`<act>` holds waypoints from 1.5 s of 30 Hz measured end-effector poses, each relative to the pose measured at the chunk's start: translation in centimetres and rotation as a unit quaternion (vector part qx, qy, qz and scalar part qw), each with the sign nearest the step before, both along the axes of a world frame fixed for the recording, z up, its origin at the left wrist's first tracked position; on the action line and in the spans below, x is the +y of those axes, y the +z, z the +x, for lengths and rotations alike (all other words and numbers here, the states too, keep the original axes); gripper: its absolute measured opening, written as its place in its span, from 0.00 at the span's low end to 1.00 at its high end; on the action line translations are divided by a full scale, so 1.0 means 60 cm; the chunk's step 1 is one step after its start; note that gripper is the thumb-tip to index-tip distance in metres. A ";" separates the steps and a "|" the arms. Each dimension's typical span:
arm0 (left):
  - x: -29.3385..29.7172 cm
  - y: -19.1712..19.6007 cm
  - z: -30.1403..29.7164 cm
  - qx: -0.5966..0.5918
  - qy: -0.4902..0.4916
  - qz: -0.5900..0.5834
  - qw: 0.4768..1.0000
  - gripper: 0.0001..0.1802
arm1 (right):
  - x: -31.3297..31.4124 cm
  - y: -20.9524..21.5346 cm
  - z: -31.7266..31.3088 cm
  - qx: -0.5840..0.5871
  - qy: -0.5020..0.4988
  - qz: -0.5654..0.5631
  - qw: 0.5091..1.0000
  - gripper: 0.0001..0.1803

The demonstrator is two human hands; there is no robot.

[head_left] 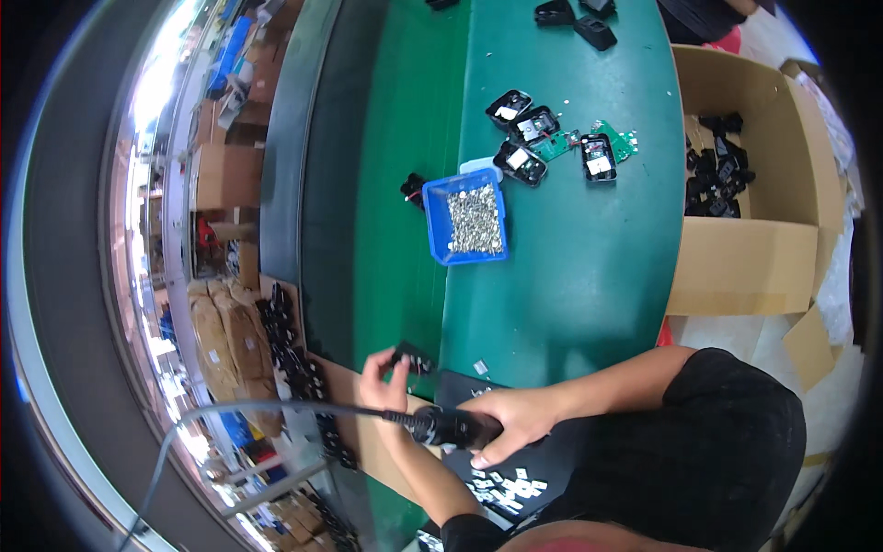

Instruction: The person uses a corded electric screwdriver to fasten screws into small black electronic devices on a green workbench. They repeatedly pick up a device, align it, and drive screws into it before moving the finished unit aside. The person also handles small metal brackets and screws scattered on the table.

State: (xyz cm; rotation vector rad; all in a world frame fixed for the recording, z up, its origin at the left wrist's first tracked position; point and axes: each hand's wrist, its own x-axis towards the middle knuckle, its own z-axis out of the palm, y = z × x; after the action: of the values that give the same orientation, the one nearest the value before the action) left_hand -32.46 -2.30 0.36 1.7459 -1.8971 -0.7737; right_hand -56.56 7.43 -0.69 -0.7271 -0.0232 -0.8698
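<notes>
My right hand [520, 423] is wrapped round a black corded tool, seemingly an electric screwdriver [446, 427], whose cable runs off to the left. Its tip is hidden from view. Ahead of it, my left hand [384, 382] pinches a small black plastic housing [414, 360] over the bench's left side. Under and beside my right hand lies a black mat [543, 460] with several small white pieces [510, 489] scattered on it. A small pale piece [480, 367] rests on the green bench just beyond the mat.
A blue bin [437, 225] of small metal parts stands mid-bench. Beyond it lie open black housings [526, 164] with green circuit boards [616, 140]. At right, a cardboard box [745, 267] holds black parts. A green strip [400, 276] runs along the left; another person's arm shows at top right.
</notes>
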 end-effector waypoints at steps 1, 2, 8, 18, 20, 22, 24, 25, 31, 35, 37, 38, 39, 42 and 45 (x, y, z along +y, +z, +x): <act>0.051 0.011 0.010 0.014 0.024 0.008 1.000 0.12 | 0.000 -0.001 0.003 -0.006 0.003 0.013 1.000 0.13; 0.101 0.021 0.023 -0.020 0.048 0.005 0.999 0.12 | 0.002 -0.009 0.008 0.017 0.011 0.013 1.000 0.13; 0.328 -0.010 0.065 -0.111 0.149 0.081 0.979 0.13 | -0.007 0.002 0.002 0.039 -0.014 0.059 0.997 0.21; 0.434 -0.034 0.012 -0.022 0.160 -0.132 0.978 0.23 | 0.035 0.000 0.045 -0.034 -0.191 -0.060 0.979 0.31; 0.448 -0.033 -0.015 0.038 0.127 -0.150 0.980 0.22 | 0.049 0.012 0.049 -0.056 -0.183 -0.061 0.980 0.28; 0.458 -0.032 -0.035 0.038 0.101 -0.165 0.980 0.21 | 0.059 0.021 0.058 -0.070 -0.160 -0.066 0.982 0.26; 0.461 -0.046 -0.051 0.082 0.111 -0.181 0.974 0.22 | 0.068 0.027 0.067 -0.081 -0.134 -0.072 0.985 0.25; 0.461 -0.047 -0.058 0.109 0.117 -0.185 0.970 0.21 | 0.074 0.028 0.071 -0.080 -0.126 -0.076 0.986 0.25; 0.479 -0.071 -0.065 0.152 0.121 -0.201 0.960 0.14 | 0.093 0.027 0.083 -0.079 -0.086 -0.080 0.990 0.25; 0.494 -0.081 -0.071 0.327 0.146 -0.139 0.923 0.14 | 0.097 0.029 0.078 -0.103 -0.080 -0.054 0.990 0.29; 0.504 -0.084 -0.083 0.468 0.162 -0.087 0.865 0.13 | 0.096 0.034 0.075 -0.123 -0.072 -0.053 0.988 0.29; 0.506 -0.085 -0.089 0.504 0.160 -0.091 0.844 0.13 | 0.094 0.036 0.074 -0.130 -0.057 -0.064 0.988 0.29; 0.506 -0.085 -0.095 0.540 0.158 -0.095 0.821 0.14 | 0.094 0.038 0.074 -0.131 -0.054 -0.066 0.988 0.29; 0.507 -0.090 -0.107 0.627 0.152 -0.096 0.758 0.14 | 0.093 0.043 0.070 -0.136 -0.033 -0.080 0.987 0.28; 0.507 -0.094 -0.112 0.669 0.149 -0.086 0.723 0.15 | 0.089 0.040 0.067 -0.138 -0.018 -0.101 0.985 0.28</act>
State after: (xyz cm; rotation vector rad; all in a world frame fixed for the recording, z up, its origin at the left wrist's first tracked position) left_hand -39.16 28.13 -5.29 0.7821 -0.6137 -1.1803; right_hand -52.55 12.79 1.72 -0.7926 -0.3500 -1.0069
